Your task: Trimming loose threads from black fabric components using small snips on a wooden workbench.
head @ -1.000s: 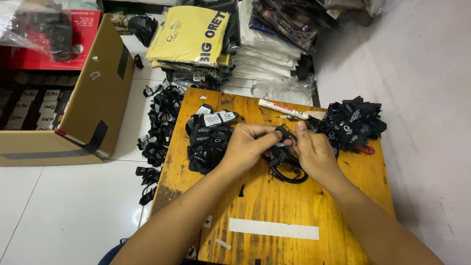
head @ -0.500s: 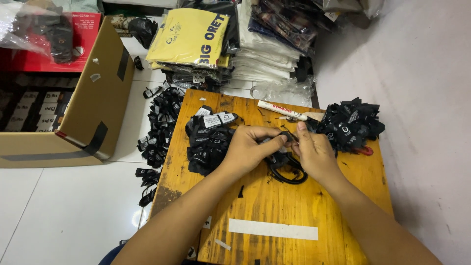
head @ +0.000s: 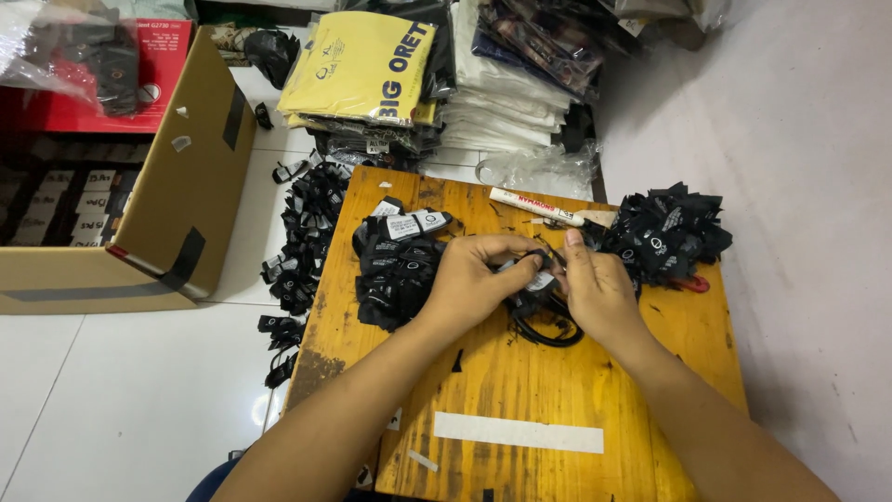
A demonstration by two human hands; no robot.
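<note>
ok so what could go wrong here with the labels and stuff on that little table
The right-hand label pile overhangs the edge of the wooden table, so a nudge from the right hand could spill it; some labels on the floor already lie below. The black elastic loops under both hands could snag as the left hand works the small black label. The white marker lies loose near the far edge and might roll off.

Black woven labels [head: 400, 270] heaped left of centre on the table [head: 520, 390]; second heap [head: 664, 232] at its right rear edge. More black labels [head: 302, 242] scattered on floor. Brown cardboard box [head: 177, 195] far left. Yellow flat packages [head: 358, 70] stacked behind table, white packages [head: 497, 98] beside them.
</note>
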